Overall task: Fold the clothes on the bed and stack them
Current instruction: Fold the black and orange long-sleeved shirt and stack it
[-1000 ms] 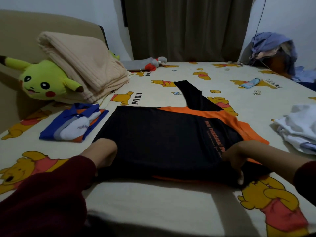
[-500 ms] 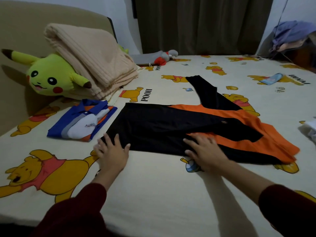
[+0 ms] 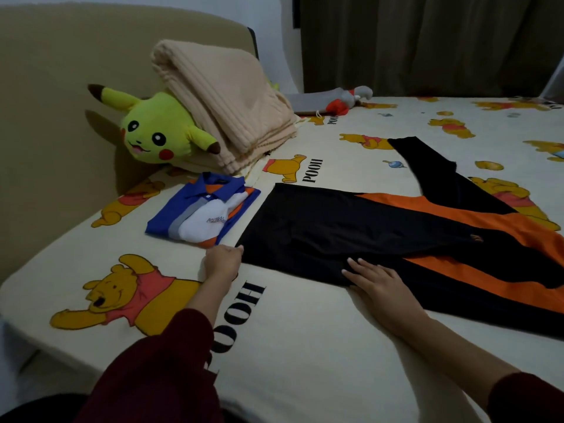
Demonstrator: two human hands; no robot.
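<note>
Lower frame: two maroon sleeves reach onto the bed [image 3: 305, 346], its cream sheet printed with yellow bears. Left hand [image 3: 222, 263], fingers curled, pinches the near left corner of the black and orange shirt [image 3: 351, 233]; whether cloth lies inside the grip is hard to make out. Right hand [image 3: 377, 277] lies flat, fingers straight, pressing the shirt's near edge. The shirt is smooth, thin, partly folded at frame centre, cut off at right; one sleeve angles away. Bare sheet lies before it. Just left, a folded blue polo [image 3: 203, 215]. Beyond, upper left: plush toy [image 3: 152, 129], ribbed beige blanket [image 3: 225, 108].
</note>
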